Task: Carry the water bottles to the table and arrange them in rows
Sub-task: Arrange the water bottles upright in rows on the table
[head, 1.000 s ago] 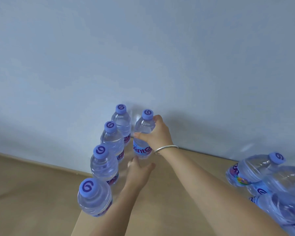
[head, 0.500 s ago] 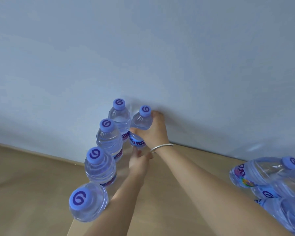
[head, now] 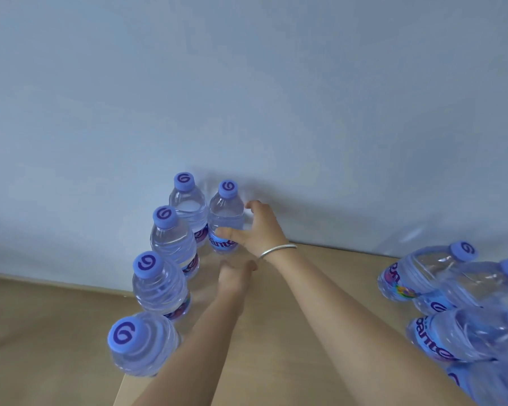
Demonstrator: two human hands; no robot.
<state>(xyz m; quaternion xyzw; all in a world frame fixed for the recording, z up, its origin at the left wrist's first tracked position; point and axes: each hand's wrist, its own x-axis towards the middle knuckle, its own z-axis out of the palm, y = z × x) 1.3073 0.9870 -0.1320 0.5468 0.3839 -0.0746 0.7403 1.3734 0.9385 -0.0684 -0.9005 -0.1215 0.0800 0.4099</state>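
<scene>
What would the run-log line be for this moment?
right hand: open, letting go of second-row bottle | left hand: idle on table | row of four standing

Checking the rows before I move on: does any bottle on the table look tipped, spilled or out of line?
No spill or damage shows. The bottles at the right edge lean in a loose cluster, unlike the upright left row.

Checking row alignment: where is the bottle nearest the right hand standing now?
In the head view, the bottle stands upright at the table's far edge by the wall, beside the far bottle of the left row, the right hand's fingers spread around it.
</scene>
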